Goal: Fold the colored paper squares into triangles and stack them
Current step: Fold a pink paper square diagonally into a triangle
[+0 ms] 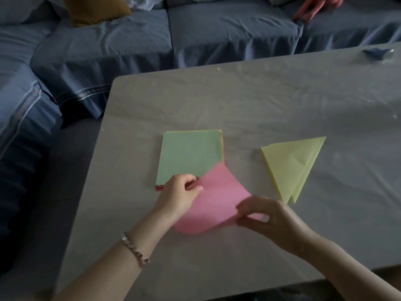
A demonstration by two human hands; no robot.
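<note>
Toward the counter's (260, 94) near edge, a pink sheet (217, 200) curls over between both hands. The left hand (178, 196) pinches its left corner and the right hand (267, 216) pinches its right corner. Just beyond, the sheet's far tip overlaps a green-topped stack (188, 157). Yellow triangles (295, 166) lie right of the stack.
</note>
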